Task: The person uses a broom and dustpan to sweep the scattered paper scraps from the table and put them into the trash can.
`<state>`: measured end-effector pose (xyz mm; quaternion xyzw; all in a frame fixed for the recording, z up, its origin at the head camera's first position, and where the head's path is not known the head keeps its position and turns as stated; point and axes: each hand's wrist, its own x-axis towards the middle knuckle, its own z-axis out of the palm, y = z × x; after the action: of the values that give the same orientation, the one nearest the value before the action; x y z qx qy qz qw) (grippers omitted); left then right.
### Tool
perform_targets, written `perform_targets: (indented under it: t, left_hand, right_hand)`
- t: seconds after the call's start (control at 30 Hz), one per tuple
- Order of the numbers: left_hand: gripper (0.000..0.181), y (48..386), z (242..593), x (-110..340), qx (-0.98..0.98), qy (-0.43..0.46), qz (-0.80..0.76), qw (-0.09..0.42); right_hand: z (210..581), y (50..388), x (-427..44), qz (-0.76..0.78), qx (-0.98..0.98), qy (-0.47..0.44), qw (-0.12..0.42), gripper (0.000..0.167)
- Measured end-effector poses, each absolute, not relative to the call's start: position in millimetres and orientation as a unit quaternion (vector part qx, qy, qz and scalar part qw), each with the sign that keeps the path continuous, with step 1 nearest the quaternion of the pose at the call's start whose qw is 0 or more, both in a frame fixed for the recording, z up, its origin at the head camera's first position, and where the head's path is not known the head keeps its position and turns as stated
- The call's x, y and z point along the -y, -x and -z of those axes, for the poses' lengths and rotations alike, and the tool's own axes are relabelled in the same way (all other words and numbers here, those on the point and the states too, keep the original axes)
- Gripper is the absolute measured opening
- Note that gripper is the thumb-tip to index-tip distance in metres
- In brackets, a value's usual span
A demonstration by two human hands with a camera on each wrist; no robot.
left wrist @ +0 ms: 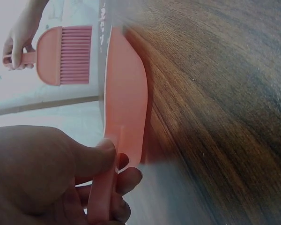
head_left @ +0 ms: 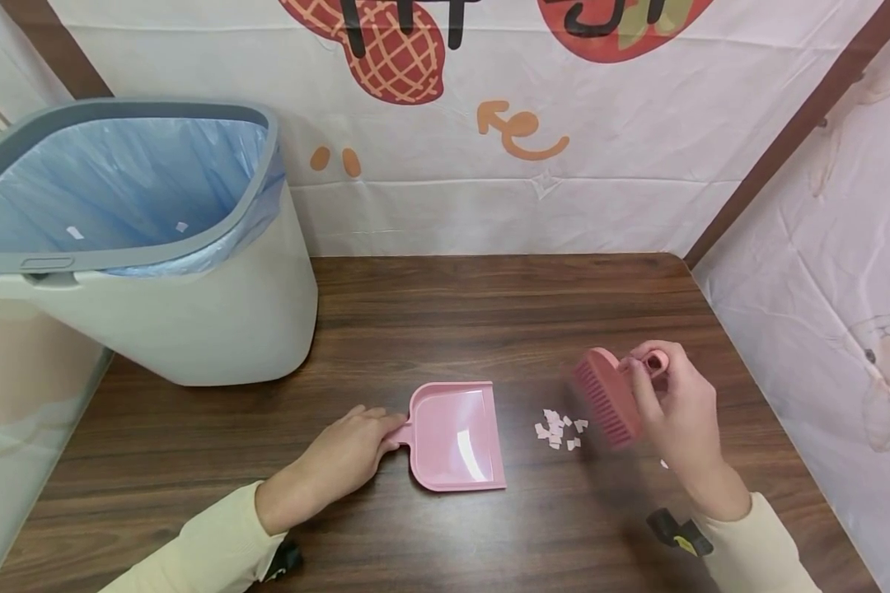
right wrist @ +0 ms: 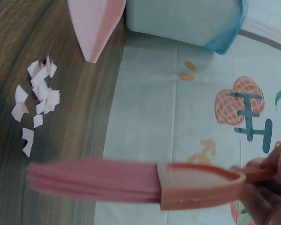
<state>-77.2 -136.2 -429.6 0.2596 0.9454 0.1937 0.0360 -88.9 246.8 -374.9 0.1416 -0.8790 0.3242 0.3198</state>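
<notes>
My left hand [head_left: 344, 453] grips the handle of a pink dustpan [head_left: 452, 436], which lies on the table with its straight edge facing right. In the left wrist view, the thumb and fingers wrap the dustpan's handle [left wrist: 103, 187]. A pink hand brush [head_left: 610, 397] is held by its handle in my right hand [head_left: 682, 412], raised a little above the table. Its bristles [right wrist: 93, 179] are blurred in the right wrist view. Between dustpan and brush lies a small heap of white paper scraps [head_left: 556, 430], apart from both.
A grey bin [head_left: 230, 321] with a blue liner [head_left: 156, 181] stands at the table's left back; a few white scraps [head_left: 75, 233] show inside it. One stray scrap [head_left: 664, 464] lies by the right hand. A printed cloth [head_left: 445, 214] hangs behind the wooden table [head_left: 445, 321].
</notes>
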Motion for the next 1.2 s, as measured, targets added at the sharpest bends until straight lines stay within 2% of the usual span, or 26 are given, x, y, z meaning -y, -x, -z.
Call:
perform_targets:
  t: [0.2, 0.47, 0.83, 1.2]
  left_hand:
    - [0.025, 78, 429, 133, -0.952, -0.246, -0.174, 0.043]
    - [0.022, 76, 428, 129, -0.958, -0.239, -0.151, 0.042]
    - [0.021, 77, 422, 124, -0.959, -0.257, -0.117, 0.03]
    - [0.022, 79, 417, 120, -0.962, -0.249, -0.107, 0.044]
  right_hand:
    - [382, 83, -239, -0.234, 0.903, -0.11, 0.344, 0.017]
    - [393, 79, -234, -0.215, 0.912, -0.102, 0.334, 0.013]
    - [399, 77, -222, -0.23, 0.917, -0.108, 0.306, 0.016]
    - [400, 76, -207, -0.257, 0.914, -0.108, 0.293, 0.013]
